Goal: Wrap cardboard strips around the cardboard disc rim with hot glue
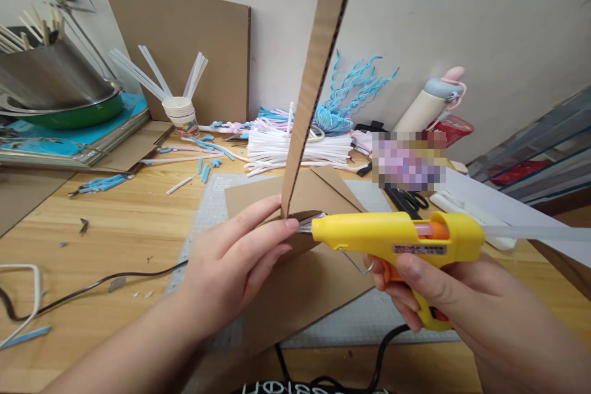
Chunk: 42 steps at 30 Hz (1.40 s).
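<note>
A yellow hot glue gun (369, 231) is gripped in my right hand (443, 289), with fingers around its handle and orange trigger. A clear glue stick (535, 233) juts from its rear end. The metal nozzle points left, close to the fingertips of my left hand (240, 249). Those fingers pinch the lower end of a long cardboard strip (314, 68), which stands upright and leans slightly right. Below lie folded cardboard pieces (318, 280) on a grey cutting mat (198, 215). Where strip and cardboard meet is partly hidden by my fingers.
Behind stand a paper cup (180, 112) with glue sticks, white pipe cleaners (300, 151) and curled blue ones (341, 111). Black scissors (409, 200) and a bottle (422, 108) are at right. A metal pot (60, 74) is at left. Black cable (120, 275) crosses the table.
</note>
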Motion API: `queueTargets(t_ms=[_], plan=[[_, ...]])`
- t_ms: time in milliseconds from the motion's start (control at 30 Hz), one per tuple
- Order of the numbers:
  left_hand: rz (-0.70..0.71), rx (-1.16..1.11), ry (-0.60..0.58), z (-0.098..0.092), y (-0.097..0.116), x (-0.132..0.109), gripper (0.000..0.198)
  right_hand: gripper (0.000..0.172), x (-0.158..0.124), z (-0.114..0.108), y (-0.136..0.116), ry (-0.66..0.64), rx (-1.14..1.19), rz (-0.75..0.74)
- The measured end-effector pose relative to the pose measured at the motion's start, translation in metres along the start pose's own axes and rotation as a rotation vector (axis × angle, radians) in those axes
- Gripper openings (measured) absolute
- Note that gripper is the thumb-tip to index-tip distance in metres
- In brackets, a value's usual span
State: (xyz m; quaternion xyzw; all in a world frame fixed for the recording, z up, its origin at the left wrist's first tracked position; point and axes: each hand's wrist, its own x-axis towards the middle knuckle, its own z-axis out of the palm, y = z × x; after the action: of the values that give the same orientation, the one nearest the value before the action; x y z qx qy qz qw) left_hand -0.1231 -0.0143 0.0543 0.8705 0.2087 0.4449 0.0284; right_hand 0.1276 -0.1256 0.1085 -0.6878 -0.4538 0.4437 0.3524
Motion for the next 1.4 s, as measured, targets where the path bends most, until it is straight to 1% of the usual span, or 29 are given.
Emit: queueTargets(t_ms=[233,433,533,600,733,900,1033,1200,1400], plan=[[-0.030,0.000,0.000,0.001,0.001,-0.001,0.038,0.061,0.001,-0.005,0.007,-0.004,0.003,0.002],[-0.036,0.019,-0.009,0.000,0.000,-0.002,0.035,0.062,-0.001,-0.005,0.003,0.051,0.005,0.032],[-0.047,0.006,-0.014,0.000,-0.001,-0.004,0.037,0.063,0.000,-0.004,0.004,0.056,0.027,0.056],[-0.044,-0.002,-0.013,0.000,-0.002,-0.005,0.038,0.063,0.000,-0.004,0.006,0.044,0.046,0.050],[-0.038,-0.002,-0.017,0.000,-0.003,-0.006,0.037,0.061,0.000,-0.003,0.003,0.067,0.065,0.045],[-0.066,-0.001,-0.012,0.001,-0.004,-0.006,0.038,0.060,-0.001,-0.002,-0.005,0.084,0.093,0.012],[-0.084,0.007,-0.008,0.001,-0.004,-0.006,0.039,0.058,-0.002,-0.004,-0.003,0.090,0.096,0.005],[-0.061,0.006,-0.004,0.000,-0.003,-0.002,0.037,0.058,-0.001,-0.006,-0.001,0.098,0.080,0.011],[-0.032,-0.015,-0.002,0.000,-0.003,0.000,0.037,0.059,0.001,-0.008,0.003,0.071,0.123,0.029]])
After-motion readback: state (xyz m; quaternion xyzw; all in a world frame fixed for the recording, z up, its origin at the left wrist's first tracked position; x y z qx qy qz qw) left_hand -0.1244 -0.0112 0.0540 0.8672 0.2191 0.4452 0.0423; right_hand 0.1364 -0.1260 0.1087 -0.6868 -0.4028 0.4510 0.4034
